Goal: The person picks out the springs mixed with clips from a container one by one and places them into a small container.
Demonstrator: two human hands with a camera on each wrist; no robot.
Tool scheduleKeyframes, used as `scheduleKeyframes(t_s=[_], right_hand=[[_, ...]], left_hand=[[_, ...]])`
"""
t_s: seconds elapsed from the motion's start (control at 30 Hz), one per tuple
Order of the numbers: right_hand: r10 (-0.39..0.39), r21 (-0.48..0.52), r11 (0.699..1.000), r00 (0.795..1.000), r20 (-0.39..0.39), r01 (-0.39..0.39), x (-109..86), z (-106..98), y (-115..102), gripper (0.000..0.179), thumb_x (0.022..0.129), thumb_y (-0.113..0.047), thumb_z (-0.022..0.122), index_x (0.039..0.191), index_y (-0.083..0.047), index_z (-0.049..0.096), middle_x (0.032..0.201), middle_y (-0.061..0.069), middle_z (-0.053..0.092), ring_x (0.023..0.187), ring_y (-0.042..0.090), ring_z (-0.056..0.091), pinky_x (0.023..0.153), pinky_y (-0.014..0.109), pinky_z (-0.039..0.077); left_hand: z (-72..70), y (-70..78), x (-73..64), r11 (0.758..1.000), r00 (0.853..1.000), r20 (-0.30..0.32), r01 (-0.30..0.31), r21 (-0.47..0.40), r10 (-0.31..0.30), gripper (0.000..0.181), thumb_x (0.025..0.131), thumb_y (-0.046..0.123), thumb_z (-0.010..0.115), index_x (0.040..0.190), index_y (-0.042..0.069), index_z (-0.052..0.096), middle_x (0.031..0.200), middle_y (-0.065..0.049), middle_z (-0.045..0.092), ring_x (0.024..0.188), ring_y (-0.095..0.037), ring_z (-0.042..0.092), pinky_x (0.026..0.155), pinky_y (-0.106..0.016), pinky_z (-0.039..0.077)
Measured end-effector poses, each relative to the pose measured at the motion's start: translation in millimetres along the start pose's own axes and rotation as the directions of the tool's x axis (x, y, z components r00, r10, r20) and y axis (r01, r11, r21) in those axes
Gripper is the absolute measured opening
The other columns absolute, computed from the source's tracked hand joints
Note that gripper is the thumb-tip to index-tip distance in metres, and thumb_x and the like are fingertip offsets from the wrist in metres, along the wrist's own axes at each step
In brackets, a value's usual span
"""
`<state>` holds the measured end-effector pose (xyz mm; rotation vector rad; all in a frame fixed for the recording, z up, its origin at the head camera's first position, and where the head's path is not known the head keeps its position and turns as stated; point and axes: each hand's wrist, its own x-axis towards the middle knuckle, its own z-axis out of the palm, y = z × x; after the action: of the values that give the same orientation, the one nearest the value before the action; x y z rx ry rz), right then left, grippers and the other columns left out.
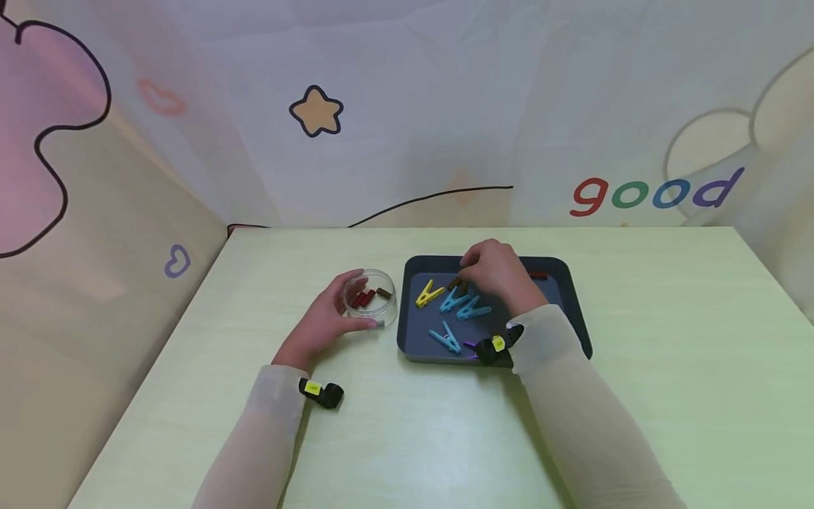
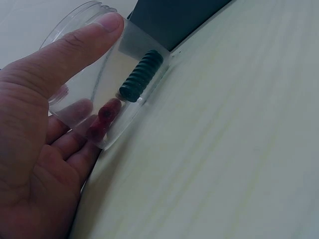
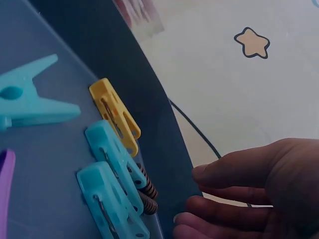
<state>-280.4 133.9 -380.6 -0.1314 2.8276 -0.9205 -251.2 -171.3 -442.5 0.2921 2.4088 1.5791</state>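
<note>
My left hand (image 1: 326,314) grips a clear round plastic jar (image 1: 389,311), thumb on the near side and fingers around the far side. Inside the jar lie red coil springs (image 1: 364,298) and a dark one, which looks green (image 2: 141,76) in the left wrist view. Over the far part of a dark grey tray (image 1: 409,348) hovers my right hand (image 1: 499,272), fingers loosely bent and nothing visible in them. Close by in the tray are two dark springs (image 3: 148,203) beside blue clothespins (image 3: 110,199). A reddish spring (image 1: 538,275) lies by the tray's far right side.
The tray also holds a yellow clothespin (image 1: 429,293), another blue clothespin (image 1: 446,338) and a purple piece (image 3: 6,184), partly hidden by the right wrist in the head view. Tray and jar stand side by side on a pale table (image 1: 394,438); a printed cloth (image 1: 407,127) hangs behind.
</note>
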Motion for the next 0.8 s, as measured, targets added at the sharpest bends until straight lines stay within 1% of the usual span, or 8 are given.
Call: scheduleKeyframes(t_s=[0.1, 0.2, 0.5, 0.8], right_hand=[[0.005, -0.018, 1.000, 1.000, 0.008, -0.005, 2.5, 1, 1, 0.024, 0.090, -0.020, 0.066, 0.109, -0.006, 0.070, 0.110, 0.014, 0.069, 0.087, 0.025, 0.062, 0.069, 0.032, 0.054], [0.004, -0.041, 0.999, 1.000, 0.014, -0.004, 4.5, 2, 0, 0.022, 0.089, -0.020, 0.066, 0.105, -0.005, 0.071, 0.107, 0.013, 0.070, 0.086, 0.025, 0.061, 0.068, 0.031, 0.053], [0.022, -0.087, 0.996, 0.997, 0.067, -0.016, 7.6, 3, 0, 0.021, 0.089, -0.021, 0.066, 0.102, -0.006, 0.072, 0.104, 0.012, 0.070, 0.084, 0.023, 0.062, 0.068, 0.031, 0.052], [0.049, -0.093, 0.995, 0.994, 0.096, -0.040, 11.8, 5, 2, 0.017, 0.090, -0.020, 0.066, 0.094, -0.005, 0.074, 0.090, 0.010, 0.070, 0.070, 0.018, 0.060, 0.056, 0.025, 0.048]], left_hand=[[-0.4, 6.4, -3.9, 1.000, 1.000, 0.005, 0.005, 0.002, -0.005, 0.093, 0.074, 0.020, 0.086, 0.148, 0.030, 0.031, 0.154, 0.001, 0.040, 0.144, -0.018, 0.035, 0.121, -0.042, 0.026], [-0.6, 9.1, -5.7, 1.000, 1.000, 0.007, 0.004, 0.000, -0.004, 0.093, 0.074, 0.019, 0.085, 0.149, 0.029, 0.031, 0.154, 0.000, 0.040, 0.144, -0.018, 0.034, 0.121, -0.042, 0.026], [-0.4, 7.9, -5.2, 1.000, 1.000, 0.009, 0.005, -0.015, -0.005, 0.092, 0.074, 0.018, 0.085, 0.148, 0.029, 0.031, 0.153, 0.001, 0.040, 0.144, -0.016, 0.034, 0.121, -0.041, 0.025], [-1.4, 7.4, -5.2, 1.000, 1.000, 0.010, 0.005, -0.011, -0.005, 0.092, 0.075, 0.019, 0.085, 0.148, 0.030, 0.031, 0.153, 0.002, 0.041, 0.144, -0.016, 0.034, 0.121, -0.041, 0.025]])
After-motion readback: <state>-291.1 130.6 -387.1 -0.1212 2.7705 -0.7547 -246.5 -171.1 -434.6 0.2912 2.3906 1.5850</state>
